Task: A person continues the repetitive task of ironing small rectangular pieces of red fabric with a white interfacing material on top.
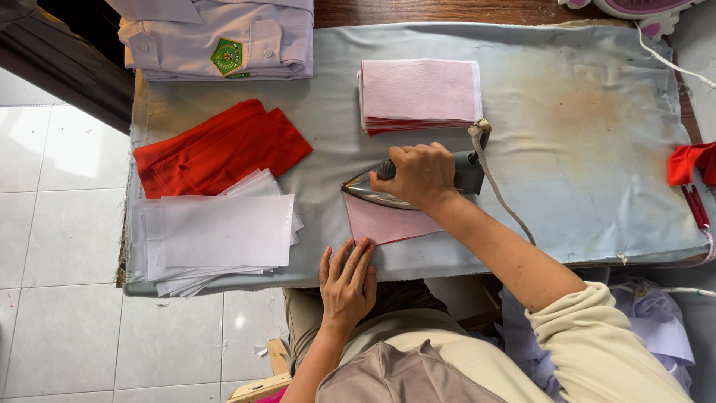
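Observation:
My right hand [420, 175] grips the dark handle of a metal iron [373, 188] that rests on a pink fabric piece [384, 222] near the front of the padded ironing cloth [582, 149]. My left hand [347, 280] lies flat at the table's front edge, fingers together, its fingertips touching the lower left corner of the pink piece. The iron's cord [501, 198] trails from its back toward me.
A stack of pink-topped pieces [419, 93] lies behind the iron. Red fabric [220, 149] and a pile of white translucent sheets [220, 233] sit at the left. Folded white shirts [220, 37] lie at the back left. More red cloth [690, 163] is at the right edge.

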